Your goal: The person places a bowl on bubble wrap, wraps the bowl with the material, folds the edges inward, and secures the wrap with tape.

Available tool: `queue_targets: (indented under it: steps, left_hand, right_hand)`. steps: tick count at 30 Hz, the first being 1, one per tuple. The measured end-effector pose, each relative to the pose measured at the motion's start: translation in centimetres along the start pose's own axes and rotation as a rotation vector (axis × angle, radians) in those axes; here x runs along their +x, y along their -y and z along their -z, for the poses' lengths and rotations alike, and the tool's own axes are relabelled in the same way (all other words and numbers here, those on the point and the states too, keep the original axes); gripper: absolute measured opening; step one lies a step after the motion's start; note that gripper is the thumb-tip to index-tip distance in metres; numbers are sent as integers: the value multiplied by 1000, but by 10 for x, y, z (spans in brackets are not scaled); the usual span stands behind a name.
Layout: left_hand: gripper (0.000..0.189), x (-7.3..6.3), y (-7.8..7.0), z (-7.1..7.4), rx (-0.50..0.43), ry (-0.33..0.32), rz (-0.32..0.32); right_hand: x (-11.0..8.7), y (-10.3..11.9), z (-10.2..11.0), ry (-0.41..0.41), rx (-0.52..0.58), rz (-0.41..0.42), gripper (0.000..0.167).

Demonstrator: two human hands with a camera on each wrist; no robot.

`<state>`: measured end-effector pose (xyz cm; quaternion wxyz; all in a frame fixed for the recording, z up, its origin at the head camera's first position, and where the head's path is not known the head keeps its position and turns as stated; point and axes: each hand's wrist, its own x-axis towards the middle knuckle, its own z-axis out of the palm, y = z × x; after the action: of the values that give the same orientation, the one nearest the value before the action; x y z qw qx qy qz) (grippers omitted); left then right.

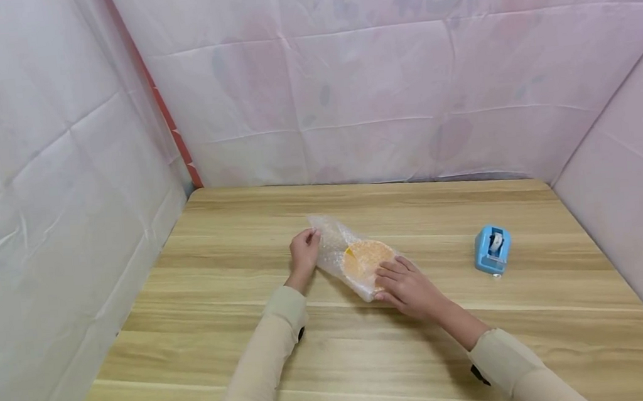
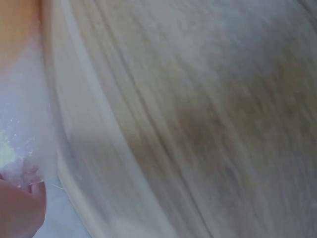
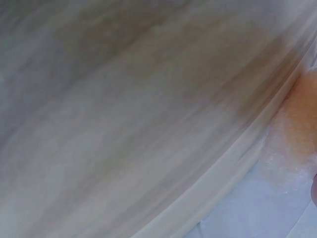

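Table: a light-brown, stripy wooden table [image 1: 358, 374].
Right hand [image 1: 408, 288]: fingers stretched out, resting on a round orange thing [image 1: 362, 255].
Middle: clear plastic bubble wrap [image 1: 328, 241] covers the round orange thing.
Left hand [image 1: 304, 252]: pinches the wrap's left edge.
Right side: a blue plastic tape holder [image 1: 483, 252], well apart.
Back: a pale pink cloth wall [image 1: 358, 84].

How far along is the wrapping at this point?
Looks done: the rounded orange item lies under bubble wrap. In hand: the left hand pinches the wrap's far-left edge while the right hand rests over the item. Probably left: folding in the end that extends past the item, then taping, as the blue tape dispenser stands apart from both hands.
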<state>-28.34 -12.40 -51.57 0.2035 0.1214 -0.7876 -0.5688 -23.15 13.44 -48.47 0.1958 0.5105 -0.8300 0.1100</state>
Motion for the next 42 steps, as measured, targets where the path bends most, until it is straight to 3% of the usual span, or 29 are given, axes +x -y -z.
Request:
queue_targets:
  steps: [2,3,6,14,21,24,27,34,42]
  left_hand:
    - [22,-8,-14,4,-1,-7,-33]
    - [20,-14,-28,8,15,10,-2]
    - [20,-19,-38,11,27,15,-26]
    - [26,-28,-47,15,32,64,-88]
    - [26,-38,-52,14,130,102,-251]
    - [25,-40,-54,12,131,98,-275]
    - [25,-41,-56,9,99,93,-235]
    - [28,-39,-63,4,13,40,-50]
    - [27,-36,-65,2,41,-38,-24]
  right_hand:
    - [1,0,0,-1,-2,3,33]
    - [1,0,0,-5,-1,5,34]
    - [1,-1,0,-19,5,15,36]
    - [1,-2,-3,-40,3,34,44]
    - [1,-4,-4,-55,-8,45,51]
    - [1,-4,-5,-52,-9,45,50]
    - [2,-3,-5,-48,-4,45,47]
    - [2,-3,-4,-44,-3,43,46]
    - [2,-2,-4,-26,4,31,44]
